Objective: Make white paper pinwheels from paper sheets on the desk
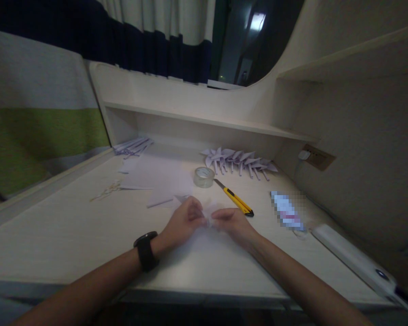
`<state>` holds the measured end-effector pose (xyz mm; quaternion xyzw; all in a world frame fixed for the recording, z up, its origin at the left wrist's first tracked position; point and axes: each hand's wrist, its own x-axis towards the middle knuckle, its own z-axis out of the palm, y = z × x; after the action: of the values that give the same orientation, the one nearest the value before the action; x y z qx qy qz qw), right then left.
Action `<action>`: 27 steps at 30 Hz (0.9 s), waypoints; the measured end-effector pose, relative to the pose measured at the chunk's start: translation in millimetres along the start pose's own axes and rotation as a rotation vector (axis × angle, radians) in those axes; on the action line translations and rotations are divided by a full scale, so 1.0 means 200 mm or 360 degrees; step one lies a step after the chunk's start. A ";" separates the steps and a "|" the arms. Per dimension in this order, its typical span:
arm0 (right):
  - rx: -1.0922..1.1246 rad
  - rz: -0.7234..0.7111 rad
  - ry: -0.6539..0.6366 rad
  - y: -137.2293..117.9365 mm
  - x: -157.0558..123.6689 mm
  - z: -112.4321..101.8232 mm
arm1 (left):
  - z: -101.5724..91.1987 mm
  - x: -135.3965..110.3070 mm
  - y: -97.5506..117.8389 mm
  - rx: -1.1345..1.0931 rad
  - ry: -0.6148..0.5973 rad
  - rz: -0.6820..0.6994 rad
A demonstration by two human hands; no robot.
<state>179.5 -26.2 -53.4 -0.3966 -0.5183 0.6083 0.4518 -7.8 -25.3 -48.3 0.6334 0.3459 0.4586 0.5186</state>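
Note:
Both my hands meet at the middle of a pale desk [64,226]. My left hand [183,222], with a black watch on its wrist, pinches one side of a small folded piece of pale paper [209,213]. My right hand [233,222] pinches the other side with its fingertips. The paper is partly hidden between the fingers. Just beyond my right hand lies a yellow utility knife [236,200] with its blade out. A roll of clear tape [204,176] stands behind it.
Loose paper sheets [156,176] lie beyond my left hand. A row of folded paper pinwheels [240,160] lines the back under a shelf [204,120], with more folded paper [132,146] at the back left. A white bar-shaped device [353,260] lies at the right edge.

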 end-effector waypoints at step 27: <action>-0.0903 -0.0635 0.0248 -0.12 -0.04 0.01 | -0.03 0.01 0.09 -0.0026 -0.0074 -0.0029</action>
<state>182.4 -33.7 -29.6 -0.4425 -0.6978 0.3078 0.4718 -13.4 -24.5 -30.0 0.6363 0.3359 0.4418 0.5358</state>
